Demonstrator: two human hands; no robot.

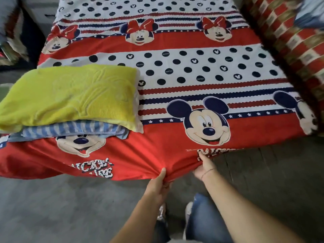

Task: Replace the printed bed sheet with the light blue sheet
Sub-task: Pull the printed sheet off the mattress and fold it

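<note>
1. Right of the yellow pillow (70, 95), the left hand (157, 187) reaches forward, thumb and fingers clamped on the printed sheet (175, 141) at its bunched hem
2. Farther right, the right hand (204, 167) pinches the same hem, fingers tucked underneath

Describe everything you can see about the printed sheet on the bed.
The printed sheet is thin, smooth-looking fabric in red, white and navy, with cartoon mouse faces, polka dots, wavy stripes, stars and lettering. It lies spread out, mostly flat; its near edge hangs down, bunched into folds. The left hand grips that gathered edge; the right hand pinches it alongside, most of its fingers hidden underneath. A yellow pillow atop a striped pillow rests on its near left part.
</note>
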